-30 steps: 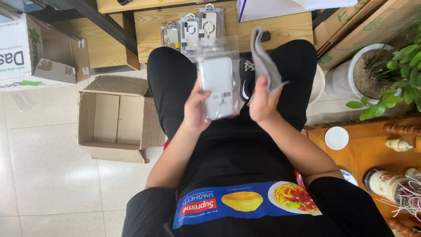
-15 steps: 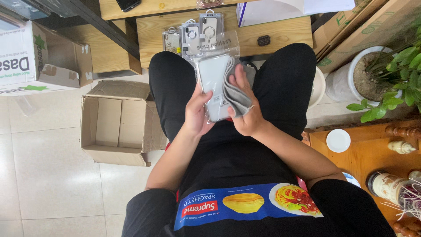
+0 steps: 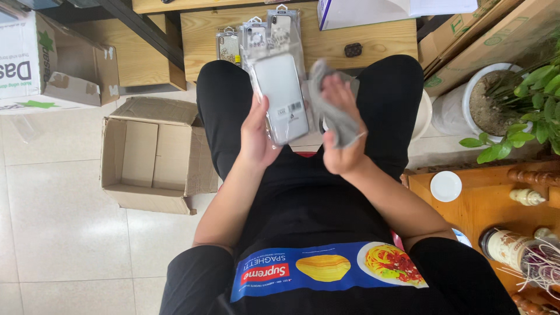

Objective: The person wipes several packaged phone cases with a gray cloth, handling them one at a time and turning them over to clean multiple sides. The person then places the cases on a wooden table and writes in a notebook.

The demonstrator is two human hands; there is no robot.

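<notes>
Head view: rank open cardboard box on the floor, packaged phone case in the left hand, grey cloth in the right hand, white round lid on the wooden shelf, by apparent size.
1. open cardboard box
2. packaged phone case
3. grey cloth, crumpled and partly hidden by the right hand, so unsure
4. white round lid

The case and cloth are nearer the camera than the box.

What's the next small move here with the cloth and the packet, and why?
Probably bring the grey cloth in the right hand across onto the clear packet and wipe its face. The left hand holds the packet upright, facing the person, while the cloth is bunched right beside its edge.
</notes>
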